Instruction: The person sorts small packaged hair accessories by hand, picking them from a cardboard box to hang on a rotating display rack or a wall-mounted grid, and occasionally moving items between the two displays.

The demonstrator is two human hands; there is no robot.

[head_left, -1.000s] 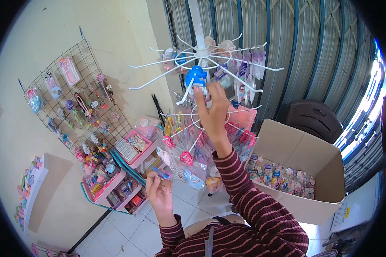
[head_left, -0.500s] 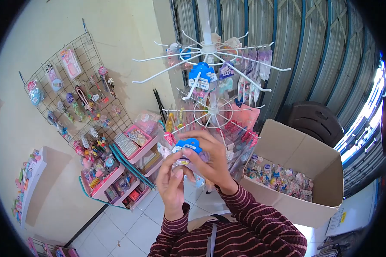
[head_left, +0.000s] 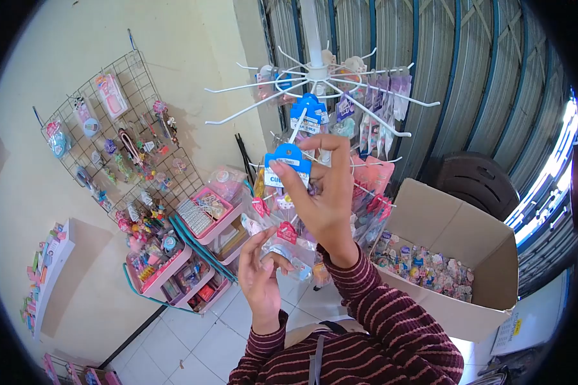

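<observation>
My right hand (head_left: pixel 327 192) pinches a small packet with a blue scalloped header card (head_left: pixel 287 168) between thumb and fingers. The card stands upright, with a hole near its top, just below the tip of a white hook on the display rack (head_left: pixel 318 72). On that hook hangs another blue-carded packet (head_left: pixel 307 115). Part of the held packet is hidden behind my fingers. Lower down, my left hand (head_left: pixel 261 282) has its fingers apart and loosely curled, with nothing visible in them. Beyond it hang clear packets with a red header card (head_left: pixel 286 232).
A cardboard box (head_left: pixel 446 256) holding many small packets stands at the right. A wire grid (head_left: pixel 119 122) with accessories hangs on the left wall. Below it is a pink tiered trolley (head_left: pixel 173 269). A brown chair (head_left: pixel 475 183) stands behind the box.
My right hand has lifted the blue-carded packet up toward the rack hook, turning the card to face me. My left hand has come away from the packet and stays low.
</observation>
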